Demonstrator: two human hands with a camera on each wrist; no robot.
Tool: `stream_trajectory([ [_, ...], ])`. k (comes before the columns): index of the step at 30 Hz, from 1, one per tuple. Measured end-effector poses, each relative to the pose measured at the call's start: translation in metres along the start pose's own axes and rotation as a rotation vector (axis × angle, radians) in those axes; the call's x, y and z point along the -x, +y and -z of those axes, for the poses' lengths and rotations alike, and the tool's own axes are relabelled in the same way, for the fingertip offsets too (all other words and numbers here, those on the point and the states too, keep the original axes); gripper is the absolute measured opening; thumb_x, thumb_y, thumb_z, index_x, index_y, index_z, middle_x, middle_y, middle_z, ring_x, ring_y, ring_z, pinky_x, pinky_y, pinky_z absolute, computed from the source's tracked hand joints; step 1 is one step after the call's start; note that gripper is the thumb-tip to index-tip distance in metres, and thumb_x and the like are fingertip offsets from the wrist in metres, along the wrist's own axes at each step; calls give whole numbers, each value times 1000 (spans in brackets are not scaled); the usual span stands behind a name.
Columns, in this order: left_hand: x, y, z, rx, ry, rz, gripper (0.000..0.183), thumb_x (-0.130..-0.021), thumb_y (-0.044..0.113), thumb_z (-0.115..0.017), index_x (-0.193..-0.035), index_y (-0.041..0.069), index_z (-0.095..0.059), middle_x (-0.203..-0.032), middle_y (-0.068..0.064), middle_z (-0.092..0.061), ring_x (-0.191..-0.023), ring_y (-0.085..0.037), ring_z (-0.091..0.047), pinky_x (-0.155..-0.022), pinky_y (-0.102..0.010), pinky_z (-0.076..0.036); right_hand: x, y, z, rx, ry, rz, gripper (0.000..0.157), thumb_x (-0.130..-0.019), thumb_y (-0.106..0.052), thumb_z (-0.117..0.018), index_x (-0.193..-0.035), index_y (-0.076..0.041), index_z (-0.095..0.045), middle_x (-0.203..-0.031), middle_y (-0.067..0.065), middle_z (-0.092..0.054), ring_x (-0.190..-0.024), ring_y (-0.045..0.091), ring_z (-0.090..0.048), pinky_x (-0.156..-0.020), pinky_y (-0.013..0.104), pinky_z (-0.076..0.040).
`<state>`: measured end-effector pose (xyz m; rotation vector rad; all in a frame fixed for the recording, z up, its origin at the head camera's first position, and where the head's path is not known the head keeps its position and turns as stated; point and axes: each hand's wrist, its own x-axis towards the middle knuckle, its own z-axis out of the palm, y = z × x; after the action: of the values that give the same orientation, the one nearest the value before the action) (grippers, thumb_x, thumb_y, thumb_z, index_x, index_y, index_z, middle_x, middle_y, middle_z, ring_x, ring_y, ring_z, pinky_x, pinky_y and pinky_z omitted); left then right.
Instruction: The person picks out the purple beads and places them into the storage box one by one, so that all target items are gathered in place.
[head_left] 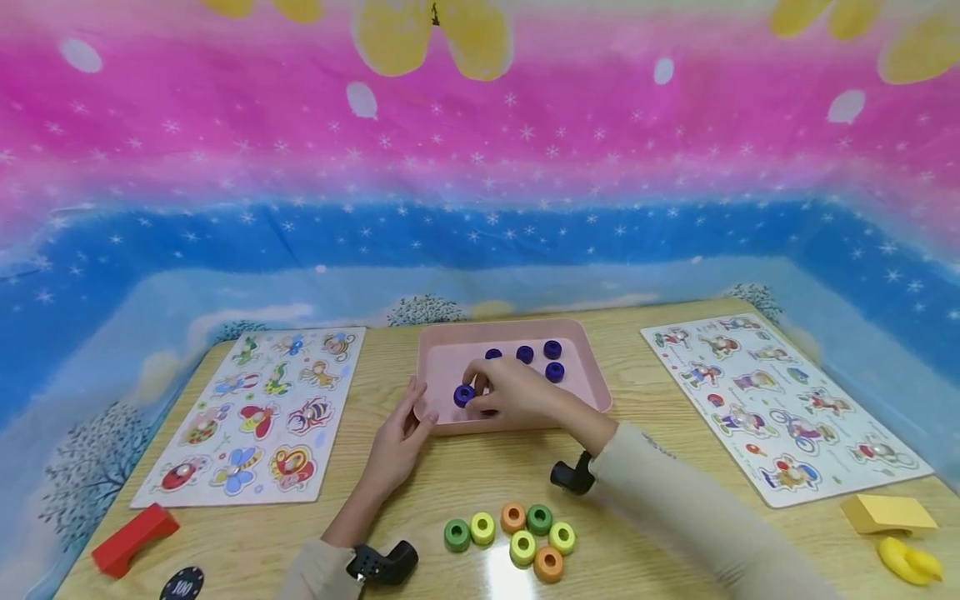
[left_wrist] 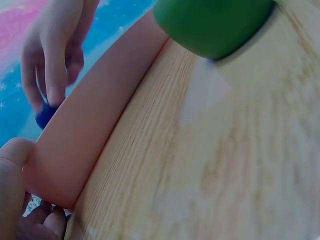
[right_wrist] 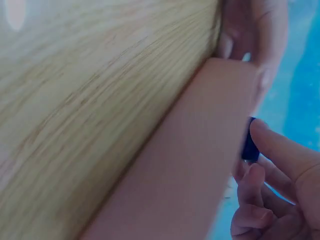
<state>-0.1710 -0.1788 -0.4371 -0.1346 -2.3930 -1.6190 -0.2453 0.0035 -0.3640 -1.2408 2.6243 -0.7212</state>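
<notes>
In the head view, a pink tray (head_left: 480, 428) stands at the middle of the table. My left hand (head_left: 397, 446) grips its near left corner, thumb at the rim; the left wrist view shows fingers curled at the outer side of the tray wall (left_wrist: 90, 125). Over the tray, my right hand (head_left: 517, 390) pinches a dark blue-purple ring bead (head_left: 463, 395) between thumb and fingers. The same bead (right_wrist: 250, 142) shows beside the thumb in the right wrist view. Several like beads (head_left: 554, 372) lie in the tray, towards its back and right. Part of the tray floor is hidden by my right hand.
Green, yellow and orange ring beads (head_left: 522, 547) lie in front of the tray. Picture puzzle boards stand left (head_left: 255, 417) and right (head_left: 780, 408). A red block (head_left: 135, 540), black chip (head_left: 182, 584), yellow block (head_left: 888, 513) and yellow duck (head_left: 909, 562) lie near the front corners.
</notes>
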Motion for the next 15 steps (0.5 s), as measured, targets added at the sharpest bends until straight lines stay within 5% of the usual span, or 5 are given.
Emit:
stream_trajectory([
  [15,-3,-1,-8,33,-33,-22,48,-86,21,-50,-129,6,-35,-137,-5,-19,-121,-15,-21,-93,-25,-27,-14,13,-21,116,-74,-73,26,-75,-27,-63,-96,-12,-57,-73,-8,-54,-65,4,-51,-56,18,-44],
])
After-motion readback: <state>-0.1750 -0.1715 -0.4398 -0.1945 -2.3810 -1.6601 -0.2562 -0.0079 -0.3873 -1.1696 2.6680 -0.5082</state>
